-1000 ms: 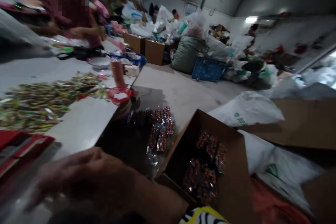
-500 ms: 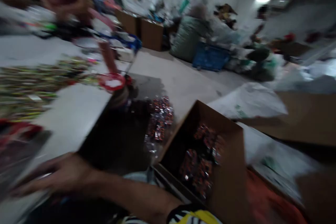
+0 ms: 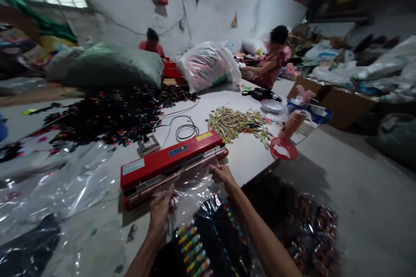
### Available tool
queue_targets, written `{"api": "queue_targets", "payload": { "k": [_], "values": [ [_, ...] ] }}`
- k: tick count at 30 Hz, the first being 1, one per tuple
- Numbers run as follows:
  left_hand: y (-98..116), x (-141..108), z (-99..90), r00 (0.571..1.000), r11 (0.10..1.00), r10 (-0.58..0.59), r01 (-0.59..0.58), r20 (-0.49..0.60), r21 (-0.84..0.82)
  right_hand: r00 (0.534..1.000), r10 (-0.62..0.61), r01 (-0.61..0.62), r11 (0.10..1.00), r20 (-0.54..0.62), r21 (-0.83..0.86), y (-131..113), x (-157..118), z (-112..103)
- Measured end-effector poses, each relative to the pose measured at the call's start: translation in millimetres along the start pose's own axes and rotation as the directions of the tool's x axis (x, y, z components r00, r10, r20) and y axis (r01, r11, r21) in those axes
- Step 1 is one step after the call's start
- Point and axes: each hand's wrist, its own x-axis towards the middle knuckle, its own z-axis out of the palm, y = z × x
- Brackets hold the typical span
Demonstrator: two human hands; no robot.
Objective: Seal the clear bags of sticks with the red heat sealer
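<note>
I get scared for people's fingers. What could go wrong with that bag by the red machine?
The left hand and right hand hold the clear bag close to the red machine, so they might get pinched in its front gap. The bag looks wrinkled, so its edge could go in crooked. And if a hand slipped, the bag with its colourful pieces might drop.
</note>
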Motion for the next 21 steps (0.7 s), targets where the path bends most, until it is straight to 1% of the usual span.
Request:
{"api": "queue_targets", "payload": {
  "k": [1, 3, 5, 8, 11, 13, 14, 16, 18, 19, 21],
  "values": [
    [-0.2, 3.4, -3.3, 0.997, 0.997, -0.071, 0.07, -0.014, -0.035, 1.0, 0.006, -0.006, 1.0, -0.009, -0.013, 1.1, 6.1, 3.4],
    [-0.8, 11.4, -10.3, 0.978, 0.973, -0.21, 0.207, -0.015, -0.102, 0.999, 0.009, -0.011, 0.999, -0.045, -0.033, 4.0, 19.1, 9.1],
    [-0.4, 19.8, -15.2, 0.955, 0.943, -0.296, 0.292, -0.001, -0.159, 0.996, 0.001, -0.006, 0.998, -0.087, -0.058, 6.5, 31.6, 13.3],
    [4.0, 29.2, -16.7, 0.936, 0.91, -0.351, 0.345, 0.016, -0.23, 0.989, -0.019, 0.003, 0.994, -0.146, -0.11, 4.9, 44.7, 17.4],
    [8.7, 28.2, -18.2, 0.923, 0.885, -0.384, 0.378, 0.035, -0.273, 0.982, -0.045, 0.017, 0.989, -0.186, -0.146, -3.2, 43.9, 17.1],
    [6.8, 20.5, -24.3, 0.926, 0.881, -0.375, 0.371, 0.045, -0.295, 0.984, -0.056, 0.031, 0.989, -0.171, -0.145, -8.0, 33.6, 12.1],
    [3.5, 15.3, -29.2, 0.932, 0.884, -0.361, 0.351, 0.028, -0.308, 0.988, -0.033, 0.015, 0.992, -0.149, -0.123, -9.0, 26.2, 7.8],
    [-6.6, 4.8, -40.5, 0.947, 0.911, -0.32, 0.294, -0.043, -0.29, 0.995, 0.06, -0.064, 0.996, -0.079, -0.056, -7.2, 10.6, -3.1],
    [-16.8, -3.0, -49.2, 0.97, 0.961, -0.238, 0.226, -0.058, -0.162, 0.991, 0.13, -0.129, 0.991, 0.025, -0.033, -1.4, -1.1, -13.2],
    [-20.1, -5.3, -51.3, 0.981, 0.979, -0.189, 0.185, -0.036, -0.081, 0.99, 0.127, -0.124, 0.991, 0.062, -0.05, 1.9, -4.2, -16.2],
    [-21.0, -6.8, -50.4, 0.994, 0.994, -0.104, 0.103, 0.026, 0.025, 0.996, 0.059, -0.052, 0.994, 0.071, -0.094, 7.4, -4.5, -16.0]
  ]
}}
